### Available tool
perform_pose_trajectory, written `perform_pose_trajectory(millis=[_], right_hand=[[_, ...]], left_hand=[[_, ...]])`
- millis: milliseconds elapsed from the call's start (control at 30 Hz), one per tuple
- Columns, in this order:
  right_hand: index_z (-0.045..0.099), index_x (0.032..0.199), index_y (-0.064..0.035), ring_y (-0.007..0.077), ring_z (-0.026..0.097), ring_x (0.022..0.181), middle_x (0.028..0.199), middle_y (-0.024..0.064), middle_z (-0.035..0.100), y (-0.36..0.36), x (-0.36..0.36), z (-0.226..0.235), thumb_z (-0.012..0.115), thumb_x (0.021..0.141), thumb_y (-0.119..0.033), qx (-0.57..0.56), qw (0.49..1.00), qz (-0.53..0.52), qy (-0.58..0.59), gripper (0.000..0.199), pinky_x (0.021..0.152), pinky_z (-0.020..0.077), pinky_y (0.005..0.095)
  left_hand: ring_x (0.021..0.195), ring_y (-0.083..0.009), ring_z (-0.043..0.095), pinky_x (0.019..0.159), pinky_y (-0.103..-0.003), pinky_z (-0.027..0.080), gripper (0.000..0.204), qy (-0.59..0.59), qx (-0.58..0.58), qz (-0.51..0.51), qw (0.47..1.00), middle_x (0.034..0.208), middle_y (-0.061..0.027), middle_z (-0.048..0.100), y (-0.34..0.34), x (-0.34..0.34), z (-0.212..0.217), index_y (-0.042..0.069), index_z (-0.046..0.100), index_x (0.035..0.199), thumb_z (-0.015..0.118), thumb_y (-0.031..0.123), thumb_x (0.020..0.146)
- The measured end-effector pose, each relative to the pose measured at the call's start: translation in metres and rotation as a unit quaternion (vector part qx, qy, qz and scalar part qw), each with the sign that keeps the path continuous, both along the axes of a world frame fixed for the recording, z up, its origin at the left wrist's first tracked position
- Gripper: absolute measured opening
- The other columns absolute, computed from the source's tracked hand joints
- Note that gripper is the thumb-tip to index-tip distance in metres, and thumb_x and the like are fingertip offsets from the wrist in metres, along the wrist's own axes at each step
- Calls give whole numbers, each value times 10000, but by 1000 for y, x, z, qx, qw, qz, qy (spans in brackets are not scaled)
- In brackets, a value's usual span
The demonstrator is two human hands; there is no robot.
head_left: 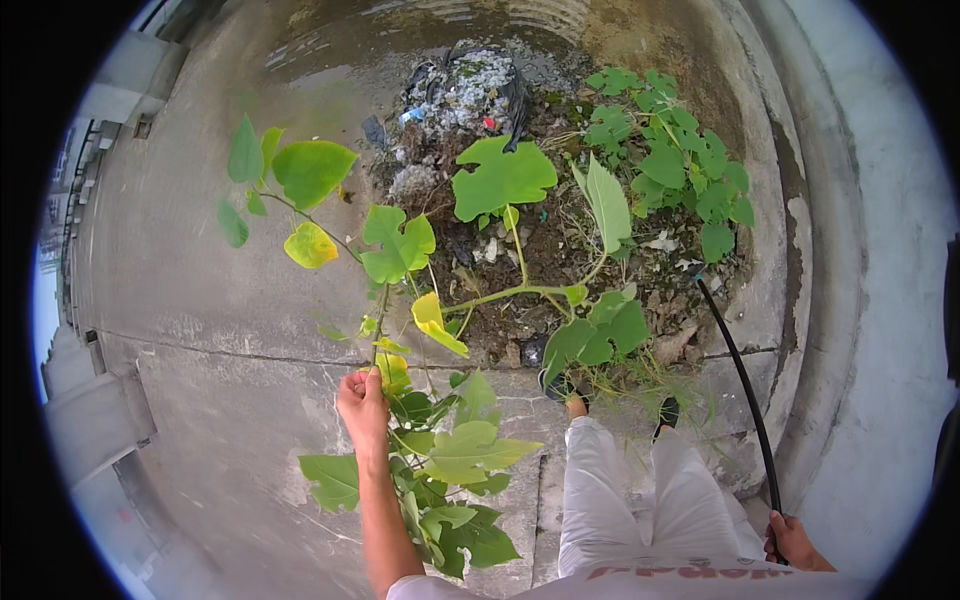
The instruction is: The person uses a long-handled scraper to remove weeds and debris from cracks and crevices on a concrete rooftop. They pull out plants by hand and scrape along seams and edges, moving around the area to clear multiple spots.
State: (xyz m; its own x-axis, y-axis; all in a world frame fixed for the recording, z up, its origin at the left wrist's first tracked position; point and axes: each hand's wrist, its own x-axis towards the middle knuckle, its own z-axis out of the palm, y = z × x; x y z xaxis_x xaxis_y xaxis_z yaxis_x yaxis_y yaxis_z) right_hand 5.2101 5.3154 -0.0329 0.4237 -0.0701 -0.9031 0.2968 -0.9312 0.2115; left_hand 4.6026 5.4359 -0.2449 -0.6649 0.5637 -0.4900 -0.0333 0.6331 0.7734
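Note:
My left hand [362,402] is closed around the stem of a leafy branch [382,305]. Lobed green leaves and a few yellow ones grow along it, some spreading forward of the hand and others hanging below it beside my forearm. At the lower right, my right hand [792,540] grips one end of a long black hose [748,385], which curves up and away. Its far tip lies by the edge of a heap of soil and debris [520,320]. Most of the right forearm is out of view.
A low leafy plant [680,150] grows at the heap's far right. White bits and black plastic [465,95] lie on the far part of the heap. Cracked concrete [230,330] spreads to the left, and a pale wall [880,250] rises on the right. My feet stand at the heap's near edge.

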Motion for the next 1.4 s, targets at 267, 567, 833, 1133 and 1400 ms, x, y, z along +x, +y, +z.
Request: perform_pose_trajectory(millis=[267,567,833,1133,1400], right_hand=[[467,777,26,229,504,375,531,113,467,-2,49,6,406,936,-370,23,999,-16,35,432,349,453,385],[482,740,3,216,454,376,537,92,466,6,52,13,428,943,-388,37,995,-71,60,444,373,395,372],[467,804,1,198,463,382,545,88,458,20,44,22,427,934,-403,53,995,-57,68,426,353,416,367],[467,818,-5,180,462,382,556,67,455,19,41,23,419,936,-397,58,994,-54,75,413,347,415,356],[469,815,-6,169,464,387,567,58,465,14,36,20,418,940,-385,47,996,-22,68,402,354,419,356]], left_hand=[[380,-20,248,335,-196,131,236,-97,-37,100,990,547,72,324,-58,-6,170,138,413,723,580,154,889],[362,-34,214,316,-212,123,214,-194,-134,149,960,494,82,289,-54,-91,187,138,455,681,512,140,887],[361,-32,224,310,-207,157,216,-93,17,290,952,501,85,306,-100,-185,241,132,467,695,483,147,909],[385,-21,235,332,-203,184,223,26,128,264,956,516,88,301,-63,-169,352,140,458,709,484,181,927],[884,-268,558,781,-361,447,362,24,-11,-140,990,979,-164,583,63,88,36,-61,497,1104,554,205,865]])
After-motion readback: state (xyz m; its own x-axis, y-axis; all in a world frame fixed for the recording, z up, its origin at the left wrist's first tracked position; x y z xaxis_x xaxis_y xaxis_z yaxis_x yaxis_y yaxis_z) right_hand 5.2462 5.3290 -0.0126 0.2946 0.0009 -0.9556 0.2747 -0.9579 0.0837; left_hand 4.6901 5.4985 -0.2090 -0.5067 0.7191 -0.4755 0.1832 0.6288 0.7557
